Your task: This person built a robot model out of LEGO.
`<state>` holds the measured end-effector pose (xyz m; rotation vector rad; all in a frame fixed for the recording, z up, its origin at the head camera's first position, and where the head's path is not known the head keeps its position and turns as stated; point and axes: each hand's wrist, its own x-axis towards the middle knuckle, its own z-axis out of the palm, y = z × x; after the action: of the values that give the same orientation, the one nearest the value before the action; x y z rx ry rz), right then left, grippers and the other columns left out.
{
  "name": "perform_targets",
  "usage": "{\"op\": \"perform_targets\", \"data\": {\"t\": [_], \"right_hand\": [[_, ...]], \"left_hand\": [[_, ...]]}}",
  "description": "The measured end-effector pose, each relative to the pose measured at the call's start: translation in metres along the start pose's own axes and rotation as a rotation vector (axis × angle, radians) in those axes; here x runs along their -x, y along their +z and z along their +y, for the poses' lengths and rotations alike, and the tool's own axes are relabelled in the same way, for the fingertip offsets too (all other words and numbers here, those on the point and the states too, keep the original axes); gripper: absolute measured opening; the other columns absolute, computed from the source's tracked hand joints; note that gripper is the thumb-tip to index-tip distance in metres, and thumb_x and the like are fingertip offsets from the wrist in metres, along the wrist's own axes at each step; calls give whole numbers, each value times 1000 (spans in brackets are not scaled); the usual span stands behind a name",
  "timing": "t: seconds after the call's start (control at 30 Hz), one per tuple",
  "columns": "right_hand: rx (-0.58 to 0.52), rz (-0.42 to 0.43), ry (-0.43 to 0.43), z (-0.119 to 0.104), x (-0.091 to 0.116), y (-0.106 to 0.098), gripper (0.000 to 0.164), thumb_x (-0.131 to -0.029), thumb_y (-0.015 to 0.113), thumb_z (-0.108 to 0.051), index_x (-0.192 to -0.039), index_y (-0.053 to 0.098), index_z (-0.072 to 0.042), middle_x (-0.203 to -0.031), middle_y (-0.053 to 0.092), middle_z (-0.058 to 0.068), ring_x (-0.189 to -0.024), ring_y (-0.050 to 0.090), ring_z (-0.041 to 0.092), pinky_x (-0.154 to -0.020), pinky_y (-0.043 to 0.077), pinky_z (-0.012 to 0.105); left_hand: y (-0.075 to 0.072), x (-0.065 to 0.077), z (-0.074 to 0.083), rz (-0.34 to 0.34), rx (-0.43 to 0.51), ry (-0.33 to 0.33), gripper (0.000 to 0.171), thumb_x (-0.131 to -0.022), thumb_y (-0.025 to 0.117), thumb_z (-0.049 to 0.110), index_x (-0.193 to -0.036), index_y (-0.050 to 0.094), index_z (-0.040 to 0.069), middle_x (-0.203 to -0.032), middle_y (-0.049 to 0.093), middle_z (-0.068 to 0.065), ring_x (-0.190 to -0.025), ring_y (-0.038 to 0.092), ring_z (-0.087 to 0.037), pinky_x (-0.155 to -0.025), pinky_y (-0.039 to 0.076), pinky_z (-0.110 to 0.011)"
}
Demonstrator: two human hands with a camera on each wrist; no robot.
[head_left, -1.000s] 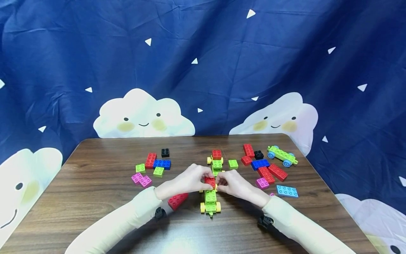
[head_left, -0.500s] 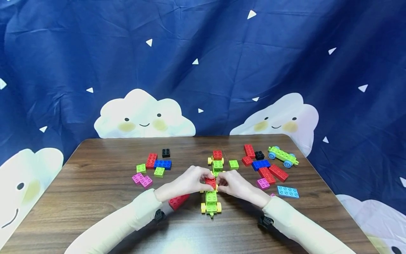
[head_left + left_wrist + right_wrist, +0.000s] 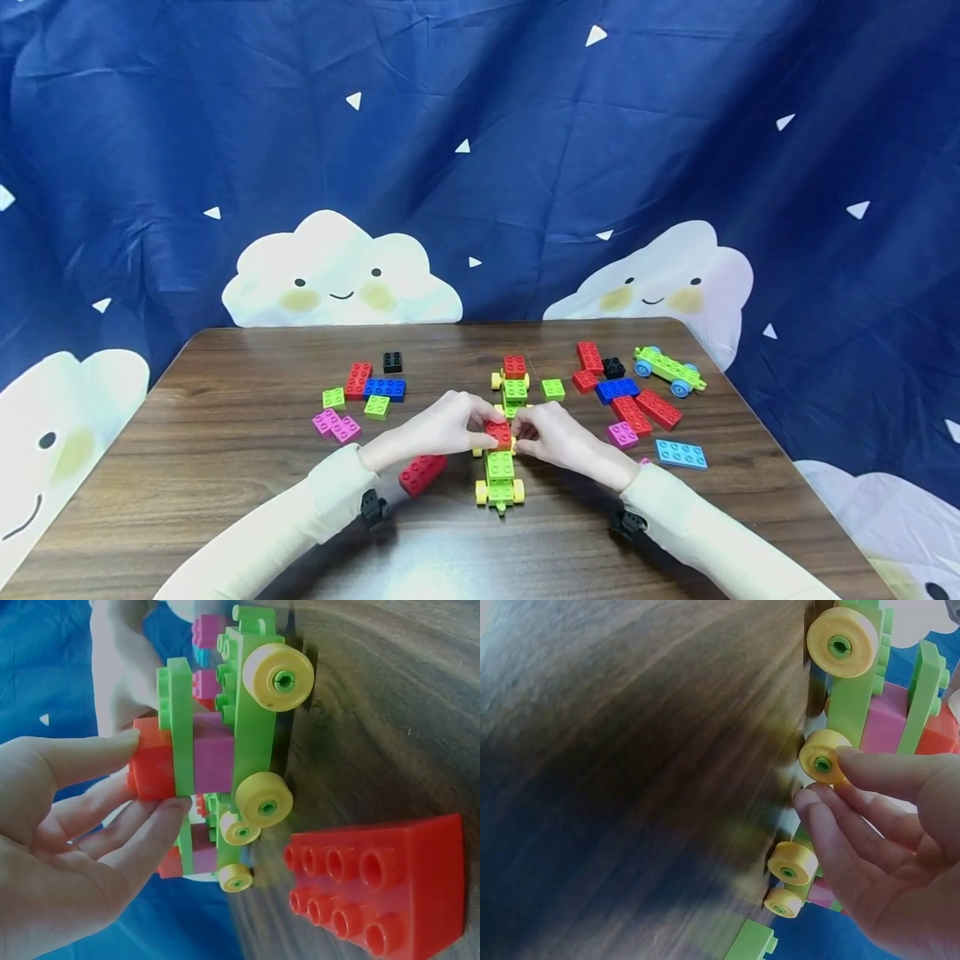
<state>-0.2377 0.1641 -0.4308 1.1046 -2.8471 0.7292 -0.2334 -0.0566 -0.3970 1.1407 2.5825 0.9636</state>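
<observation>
My left hand (image 3: 82,825) pinches a red brick (image 3: 154,761) between thumb and fingers, on top of a green wheeled toy car (image 3: 500,479). A flat green piece (image 3: 181,727) and a pink brick (image 3: 214,754) lie beneath the red brick. My right hand (image 3: 892,832) has its thumb on one yellow wheel (image 3: 825,756) of this car, the fingers curled close by it. A second similar car (image 3: 514,389), topped by a red brick (image 3: 514,365), stands in line behind the first. Another red brick (image 3: 360,885) lies beside the left hand.
Loose red, blue, green, pink and black bricks lie at the left, around a blue brick (image 3: 385,389). More bricks sit at the right, with a light blue plate (image 3: 681,454) and a blue-wheeled green car base (image 3: 667,369). A green brick (image 3: 552,389) lies beside the far car.
My left hand has shifted slightly left, showing more of the red brick on the near car. The right hand and both cars look unmoved.
</observation>
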Motion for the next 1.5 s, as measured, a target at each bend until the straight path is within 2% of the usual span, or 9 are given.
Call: {"op": "perform_targets", "data": {"t": [0.23,0.57,0.77,1.17,1.5], "right_hand": [[-3,16,7,-1,0,0,8,-81,77,-7,-84,69,-9,-79,73,3,-70,63,2,-65,54,18],[12,29,27,-1,2,1,8,-81,78,-9,-83,70,-11,-78,73,0,-70,62,0,-64,52,17],[21,36,38,-2,3,1,7,-81,78,-9,-82,71,-11,-77,72,-3,-68,59,-2,-63,50,16],[26,19,52,-3,4,-1,7,-81,77,-8,-84,71,-11,-78,72,-2,-69,59,0,-64,51,16],[34,18,7,-4,4,3,9,-81,78,-7,-84,69,-9,-79,73,2,-71,65,6,-64,53,18]], "left_hand": [[-1,-1,-1,-4,56,-35,26,-85,78,17,-108,74,5,-103,77,-6,-87,72,-12,-81,60,-26],[-2,-1,2,3,55,-43,25,-84,78,14,-106,74,4,-101,78,-8,-89,74,-16,-79,60,-24],[-2,-2,2,-3,57,-48,25,-84,78,14,-107,74,4,-101,78,-8,-88,73,-14,-77,57,-16],[-1,-2,1,-2,60,-44,26,-84,79,16,-107,74,4,-102,78,-7,-88,73,-12,-77,57,-14],[-2,0,-2,-31,37,-28,28,-85,78,17,-110,73,4,-104,77,-7,-89,73,-13,-81,60,-23]]}}
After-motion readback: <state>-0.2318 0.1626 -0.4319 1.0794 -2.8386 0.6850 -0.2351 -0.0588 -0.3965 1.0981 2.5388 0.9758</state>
